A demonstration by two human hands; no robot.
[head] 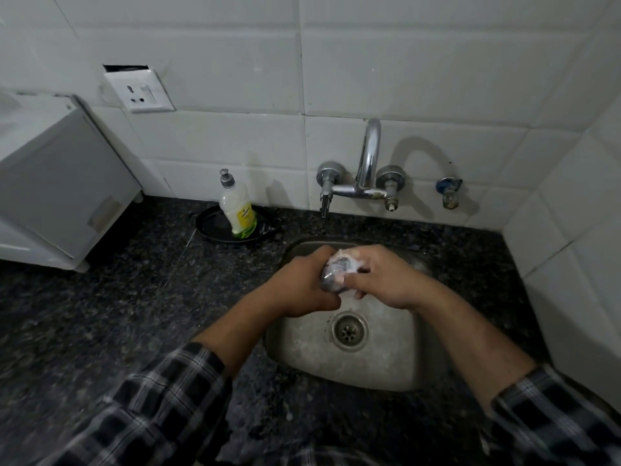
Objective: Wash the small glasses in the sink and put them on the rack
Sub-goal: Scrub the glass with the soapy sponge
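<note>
Head view, both hands, left hand [299, 284], right hand [383, 277], gripping soapy glass [336, 274], bottle label [242, 214] unreadable

We are facing white wall tiles [403, 68] bearing a socket [139, 90], rising behind a speckled black granite counter [100, 297].

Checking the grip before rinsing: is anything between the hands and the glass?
Only suds. The left hand and right hand both hold the soapy small glass directly, above the sink. No rack is in view.
</note>
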